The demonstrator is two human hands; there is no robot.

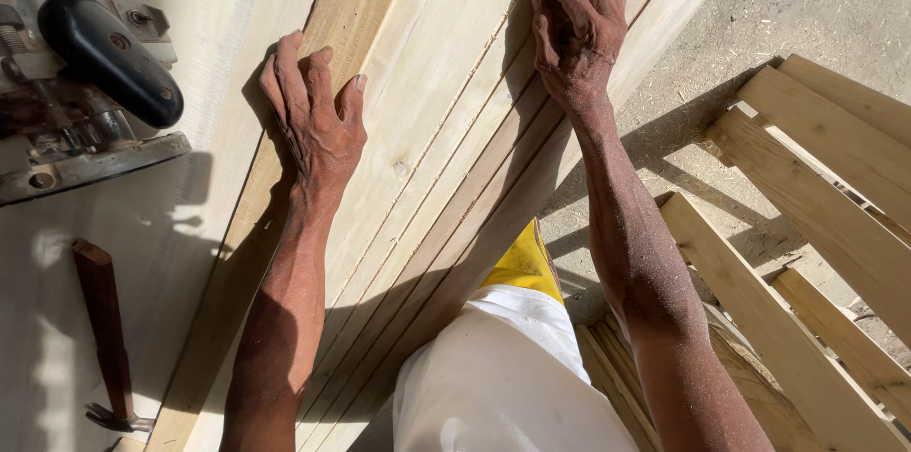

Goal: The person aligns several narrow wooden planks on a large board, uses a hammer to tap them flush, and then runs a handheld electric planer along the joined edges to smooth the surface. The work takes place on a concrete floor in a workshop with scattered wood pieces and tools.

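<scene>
- Steadying a stack of grooved pale wooden boards point(446, 129) appears to be the step in hand: the boards lie side by side on the workbench point(190, 253), running diagonally from lower left to upper right, and both bare arms reach forward over them.
- Beyond the boards on the right, a slatted wooden frame point(826, 186) stands on the sawdust-strewn ground point(807, 6), close to the person's right side; it would crowd any step or swing that way.
- At the upper left a power router with a black knob handle point(104, 54) rests on the bench, just beside the boards' left edge, where a sideways shift of the boards could meet it.
- The left hand point(318, 120) presses down on the leftmost boards with fingers spread and bent, fingertips on the wood; it closes around nothing.
- The right hand point(579, 25) is curled over the upper edge of a board near the far end, fingers wrapped round that edge in a firm grasp.
- A judgement on the next move: any sliding or aligning of the boards would call for even pressure from both hands, so the grooves stay matched.
- A hammer point(104, 338) with a reddish wooden handle lies at the lower left of the bench, well apart from both hands.
</scene>
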